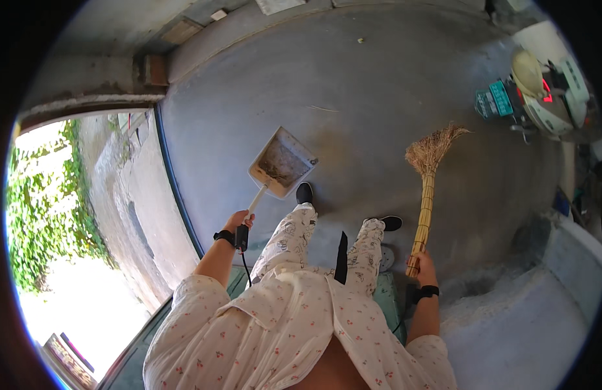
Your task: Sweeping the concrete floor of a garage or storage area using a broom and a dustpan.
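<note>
My left hand is closed around the pale handle of a long-handled dustpan. Some dry straw and dirt lie in its pan, which is held out ahead of my left foot; whether it touches the floor I cannot tell. In my right hand is the bound stalk handle of a straw broom. Its frayed bristle head points forward and a little right, well apart from the dustpan. Both wrists carry black bands, and a small black box with a cable sits at the left one.
Grey concrete floor stretches ahead, with a thin straw and a small yellowish scrap on it. A parked scooter with a yellow helmet stands at the far right. At left, a doorway sill borders bright outdoor ground and greenery.
</note>
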The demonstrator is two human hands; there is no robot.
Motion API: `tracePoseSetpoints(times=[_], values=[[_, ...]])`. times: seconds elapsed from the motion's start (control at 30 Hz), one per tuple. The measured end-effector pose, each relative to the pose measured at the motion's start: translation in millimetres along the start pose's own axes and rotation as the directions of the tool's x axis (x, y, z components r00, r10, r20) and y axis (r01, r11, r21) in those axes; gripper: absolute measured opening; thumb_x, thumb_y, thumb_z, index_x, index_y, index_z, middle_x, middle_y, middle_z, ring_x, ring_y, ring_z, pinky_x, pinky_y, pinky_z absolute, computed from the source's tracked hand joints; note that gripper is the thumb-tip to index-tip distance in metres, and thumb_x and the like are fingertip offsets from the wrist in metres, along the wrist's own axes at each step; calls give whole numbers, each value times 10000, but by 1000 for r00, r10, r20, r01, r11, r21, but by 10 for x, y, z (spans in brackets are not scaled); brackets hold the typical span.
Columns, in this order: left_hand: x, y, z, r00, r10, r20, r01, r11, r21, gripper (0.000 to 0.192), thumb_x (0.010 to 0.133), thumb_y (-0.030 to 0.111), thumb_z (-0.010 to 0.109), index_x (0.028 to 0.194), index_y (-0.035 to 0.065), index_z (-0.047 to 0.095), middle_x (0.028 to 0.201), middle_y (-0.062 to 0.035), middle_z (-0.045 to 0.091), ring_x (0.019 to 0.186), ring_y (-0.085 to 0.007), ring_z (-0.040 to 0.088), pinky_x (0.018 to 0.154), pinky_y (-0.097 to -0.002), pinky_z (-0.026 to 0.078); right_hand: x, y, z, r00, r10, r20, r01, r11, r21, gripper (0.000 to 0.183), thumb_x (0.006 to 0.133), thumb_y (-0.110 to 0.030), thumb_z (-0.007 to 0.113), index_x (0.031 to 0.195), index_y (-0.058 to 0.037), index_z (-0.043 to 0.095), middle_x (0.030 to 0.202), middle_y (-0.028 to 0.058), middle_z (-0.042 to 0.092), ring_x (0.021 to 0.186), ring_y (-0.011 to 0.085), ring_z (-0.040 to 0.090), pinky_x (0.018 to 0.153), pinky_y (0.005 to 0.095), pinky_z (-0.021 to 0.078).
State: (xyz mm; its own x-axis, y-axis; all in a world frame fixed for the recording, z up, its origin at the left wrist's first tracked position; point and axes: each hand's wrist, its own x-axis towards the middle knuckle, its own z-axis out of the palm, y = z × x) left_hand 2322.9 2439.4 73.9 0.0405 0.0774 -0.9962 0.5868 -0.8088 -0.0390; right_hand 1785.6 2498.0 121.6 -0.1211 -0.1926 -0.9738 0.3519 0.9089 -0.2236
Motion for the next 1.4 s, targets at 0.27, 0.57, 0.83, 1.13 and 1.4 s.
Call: tracePoseSetpoints(times=[0.27, 0.57, 0.83, 1.13, 1.4], values=[[75, -513, -813, 999, 4, 38, 3, 981, -195, 178, 762, 212, 398, 816, 50, 346, 627, -26, 435, 392, -48, 334, 316, -153, 291, 190, -837, 1285, 900, -420, 114, 282, 364, -888, 348, 687, -199, 509, 959, -14, 395, 646, 94, 499, 427, 156, 473, 425, 274, 389], [-508, -1202, -1248, 995, -32, 93, 84, 769, -633, 181, 759, 230, 412, 799, 56, 381, 643, 13, 454, 398, -44, 327, 304, -134, 285, 1168, -690, 3731, 641, -351, 683, 634, -261, -728, 390, 708, -299, 435, 1070, -167, 372, 670, 153, 524, 639, 290, 515, 560, 379, 405], [-652, -984, -1515, 995, -96, 30, 94, 785, -612, 153, 751, 209, 431, 765, 59, 404, 634, -1, 465, 405, -55, 352, 329, -161, 306, 1413, -979, 3201, 885, -357, 300, 329, 22, -944, 370, 721, -328, 395, 1073, -216, 377, 788, 128, 536, 726, 305, 505, 634, 384, 395], [-287, 207, -872, 1000, -27, 10, 29, 915, -403, 152, 756, 195, 408, 772, 45, 387, 626, -13, 469, 395, -53, 362, 327, -156, 318, 467, -693, 873, 948, -263, -177, -152, 114, -982, 434, 746, -338, 373, 1150, -224, 265, 931, 96, 502, 840, 274, 474, 698, 375, 379], [-261, 913, -618, 981, 128, 145, -54, 900, -433, 149, 764, 201, 387, 763, 52, 371, 639, -10, 450, 382, -43, 340, 302, -140, 308, -95, -595, 903, 928, -312, -203, -148, 190, -970, 420, 726, -322, 400, 1111, -163, 346, 936, 106, 498, 793, 255, 497, 676, 336, 385]])
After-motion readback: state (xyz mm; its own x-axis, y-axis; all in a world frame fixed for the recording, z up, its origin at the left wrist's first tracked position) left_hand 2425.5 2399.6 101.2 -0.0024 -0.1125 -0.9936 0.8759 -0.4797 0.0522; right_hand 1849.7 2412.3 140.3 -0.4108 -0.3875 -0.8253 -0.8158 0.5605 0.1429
